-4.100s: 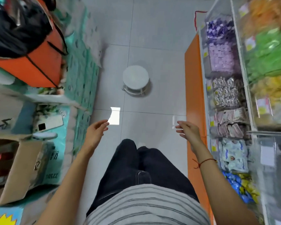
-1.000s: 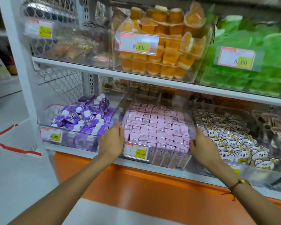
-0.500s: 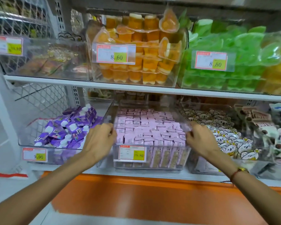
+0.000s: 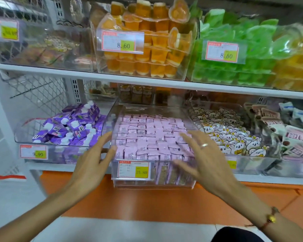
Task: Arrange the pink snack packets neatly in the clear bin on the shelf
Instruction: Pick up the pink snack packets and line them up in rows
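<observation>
A clear bin [image 4: 135,182] full of pink snack packets [image 4: 150,135] juts forward over the lower shelf's front edge, with a 15.80 price tag on its front. The packets lie in rough rows. My left hand [image 4: 93,161] hovers at the bin's front left corner, fingers spread and straight. My right hand [image 4: 203,161], wearing a ring, is spread over the bin's front right part, fingers extended just above the packets. Neither hand holds anything.
A bin of purple packets [image 4: 70,126] stands to the left, and a bin of white cartoon packets [image 4: 229,135] to the right. The upper shelf [image 4: 147,81] carries orange jelly cups [image 4: 147,48] and green packs [image 4: 234,55]. An orange base panel [image 4: 147,201] runs below.
The bin has come forward and now overhangs the shelf edge. Both hands have let go of its sides and opened, with fingers spread near its front corners.
</observation>
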